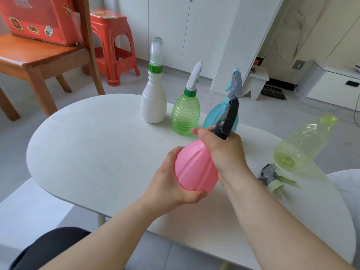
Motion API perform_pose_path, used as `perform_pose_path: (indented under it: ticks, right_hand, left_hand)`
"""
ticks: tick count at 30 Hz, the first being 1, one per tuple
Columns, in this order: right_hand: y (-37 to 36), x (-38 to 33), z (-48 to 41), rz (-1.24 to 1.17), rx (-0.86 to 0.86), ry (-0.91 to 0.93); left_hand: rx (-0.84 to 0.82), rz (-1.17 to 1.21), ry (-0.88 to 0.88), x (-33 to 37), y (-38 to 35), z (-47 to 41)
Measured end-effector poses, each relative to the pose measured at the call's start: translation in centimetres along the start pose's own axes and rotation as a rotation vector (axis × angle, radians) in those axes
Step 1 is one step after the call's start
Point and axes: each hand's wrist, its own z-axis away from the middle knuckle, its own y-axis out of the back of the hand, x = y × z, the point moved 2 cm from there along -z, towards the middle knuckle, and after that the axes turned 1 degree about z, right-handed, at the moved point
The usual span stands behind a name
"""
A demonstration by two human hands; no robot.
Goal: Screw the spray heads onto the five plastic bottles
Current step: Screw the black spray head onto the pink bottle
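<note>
I hold a pink bottle point(194, 166) tilted above the white table point(97, 137). My left hand point(171, 184) cups its base. My right hand point(224, 151) is closed around its neck, where a black spray head point(228, 118) sits. Behind stand a white bottle point(153, 102), a green ribbed bottle point(185, 115) and a blue bottle point(212, 117), each with a spray head on. A yellow-green bottle point(303, 143) lies on its side at the right with an open neck. A grey and light-green spray head point(272, 178) lies loose beside it.
A wooden chair point(44, 57) with a red box point(39, 18) stands at the back left, a red plastic stool point(113, 47) behind it. White cabinets and a leaning white panel point(239, 45) fill the back. My dark-clothed knee point(48, 244) shows below the table's front edge.
</note>
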Motion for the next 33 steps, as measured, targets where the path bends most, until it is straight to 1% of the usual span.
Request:
perform_pose_path:
  ticks: [1,3,4,5,6,7,9,12,15,18,22,26,30,33]
  right_hand:
    - [0.4,-0.3,-0.3,-0.022,-0.102,0.000]
    - [1.1,-1.4,-0.7,-0.089,-0.508,0.012]
    - [1.4,-2.0,-0.6,-0.115,-0.682,0.006]
    - [1.5,-2.2,-0.4,-0.108,-0.788,0.003]
    - [1.5,-2.2,-0.3,-0.076,-0.814,0.003]
    - [1.3,-2.1,-0.2,-0.053,-0.788,0.007]
    - [0.9,-1.9,-0.2,-0.058,-0.678,0.030]
    - [0.4,-2.1,-0.1,-0.034,-0.553,0.102]
    - [0.4,-1.7,0.3,0.016,-0.420,0.133]
    - [0.5,-1.1,0.5,0.057,-0.290,0.126]
    - [0.5,-0.4,0.6,0.096,-0.174,0.108]
    - [0.2,0.0,0.7,0.070,-0.125,0.076]
    - [0.7,0.1,0.6,-0.001,-0.182,0.080]
    - [1.4,0.6,0.9,-0.046,-0.162,0.106]
  left_hand:
    - [-0.036,0.007,0.005,0.1,0.4,-0.2]
    - [-0.162,0.034,0.019,0.2,1.2,-0.4]
    - [-0.232,0.055,0.024,0.2,1.4,-0.4]
    - [-0.280,0.071,0.029,0.2,1.3,-0.2]
    - [-0.297,0.080,0.034,0.2,1.2,-0.1]
    - [-0.284,0.092,0.039,0.1,0.9,0.1]
    - [-0.210,0.125,0.037,0.0,0.6,0.3]
    - [-0.128,0.132,0.024,0.1,0.6,0.5]
    - [-0.103,0.105,0.018,0.1,0.6,0.6]
    - [-0.093,0.072,0.020,0.1,0.4,0.6]
    - [-0.099,0.054,0.032,-0.3,0.2,0.6]
    - [-0.099,0.034,0.035,-0.6,0.0,0.4]
    - [0.013,0.033,-0.008,-0.8,0.1,0.2]
    - [0.064,-0.014,-0.058,-1.1,0.1,0.0]
